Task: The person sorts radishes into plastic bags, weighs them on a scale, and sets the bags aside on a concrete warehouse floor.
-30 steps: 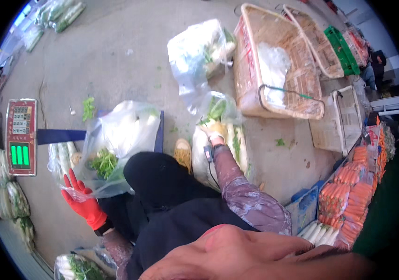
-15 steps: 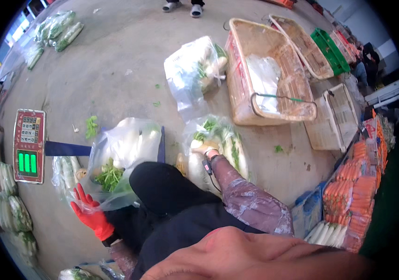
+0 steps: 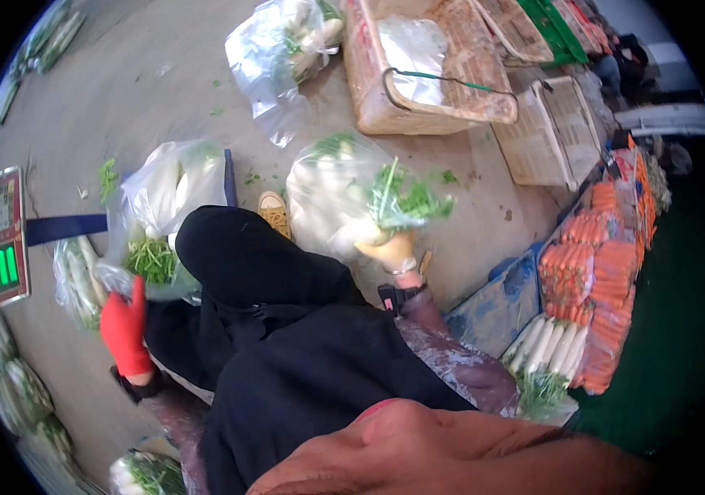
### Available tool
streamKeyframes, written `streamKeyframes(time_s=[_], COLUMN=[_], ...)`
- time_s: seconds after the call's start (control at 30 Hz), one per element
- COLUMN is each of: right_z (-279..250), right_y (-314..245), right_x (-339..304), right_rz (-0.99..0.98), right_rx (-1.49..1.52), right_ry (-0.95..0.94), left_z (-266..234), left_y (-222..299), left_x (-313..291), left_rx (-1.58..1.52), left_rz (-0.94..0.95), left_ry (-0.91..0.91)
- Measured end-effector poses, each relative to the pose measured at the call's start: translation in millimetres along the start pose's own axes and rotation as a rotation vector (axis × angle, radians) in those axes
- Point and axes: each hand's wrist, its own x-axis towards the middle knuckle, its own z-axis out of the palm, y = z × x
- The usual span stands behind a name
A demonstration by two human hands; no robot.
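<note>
My left hand (image 3: 125, 326), in a red glove, grips the lower edge of a clear plastic bag (image 3: 162, 206) of white radishes that lies on the concrete floor to my left. My right hand (image 3: 389, 249), in a yellowish glove, holds a white radish with green leaves (image 3: 402, 202), blurred by motion. It sits over the right side of a second clear bag of radishes (image 3: 327, 198) in front of my black-trousered knee (image 3: 245, 256).
A red-framed scale with a green display (image 3: 2, 235) lies at far left. Woven baskets (image 3: 426, 82) and a crate (image 3: 550, 132) stand at the back right. Stacked carrots (image 3: 608, 272) and white radishes (image 3: 542, 342) are at right. A third bag (image 3: 286, 41) lies behind.
My right hand has lifted a leafy radish up and to the right from the middle bag. My left hand stays at the left bag's edge. The view has shifted closer.
</note>
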Motion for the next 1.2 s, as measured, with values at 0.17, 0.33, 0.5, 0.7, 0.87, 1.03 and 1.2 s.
streamKeyframes(time_s=[0.17,0.33,0.5,0.7,0.87,1.03,1.2], right_z=[11.4,37.6,69.0,66.5,83.0,91.8,84.7], right_y=[-6.8,-32.7,18.4,24.1,31.2,34.9,38.4], right_x=[28.6,30.7,21.7,36.3,52.3,50.7,40.3], right_rz=[-0.046,0.081,-0.036,-0.114,-0.134,-0.131,-0.133], right_rx=[0.025,-0.286,-0.209,-0.153,-0.22,-0.255,-0.271], right_ry=[-0.056,-0.473,-0.572,-0.661,-0.694,-0.707,-0.704], left_z=[-86.9,36.8,91.5,114.5,104.3,119.9,85.3], left_y=[188.4,341.7,344.0,338.3,331.1,319.5,314.4], left_x=[-53.1,-35.4,-16.7,-13.4,21.8,43.2,90.5], left_rx=[-0.809,-0.423,-0.346,-0.259,-0.389,-0.623,-1.504], left_rz=[0.972,1.351,1.298,1.387,0.813,0.25,0.649], left_ry=[0.156,0.015,-0.208,-0.268,-0.151,-0.05,-0.38])
